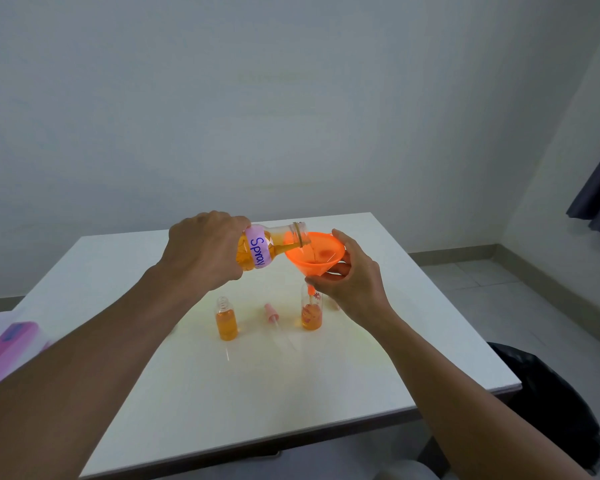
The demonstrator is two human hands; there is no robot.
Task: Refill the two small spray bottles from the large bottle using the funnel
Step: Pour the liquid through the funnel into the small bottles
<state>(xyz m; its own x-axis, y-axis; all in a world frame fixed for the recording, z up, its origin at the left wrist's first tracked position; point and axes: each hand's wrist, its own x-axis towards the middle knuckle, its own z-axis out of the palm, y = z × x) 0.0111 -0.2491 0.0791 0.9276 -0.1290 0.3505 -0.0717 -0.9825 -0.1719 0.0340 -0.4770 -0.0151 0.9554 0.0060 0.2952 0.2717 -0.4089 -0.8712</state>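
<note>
Left hand (205, 251) is wrapped round the lower body of the large bottle (257, 249), fingers curled tight, base hidden in the palm. The bottle is tipped nearly flat: its long axis runs left to right and its open mouth points right, over the near-left rim of the funnel (323, 252). The "Spray" label faces the camera. Orange liquid sits along the bottle's low side and runs from the mouth into the cone.

Right hand (355, 285) holds the funnel from the right, thumb on the near side of the cone and fingers curled round the far side and underneath. The funnel is roughly upright, wide end up and tilted slightly toward the camera, with liquid pooled at the bottom. Its spout points straight down into the neck of the right small bottle (311, 317).

The right small bottle stands upright on the desk (430, 341), uncapped, with orange liquid in its lower part. The left small bottle (226, 323) also stands upright and uncapped with its threads showing, filled past halfway, well apart from the right one.

A pink pump head (270, 310) lies flat on the desk between the two small bottles, its dip tube pointing toward the camera.

A pink item (7, 351) sits at the far left edge of the desk; can't tell what it is.
</note>
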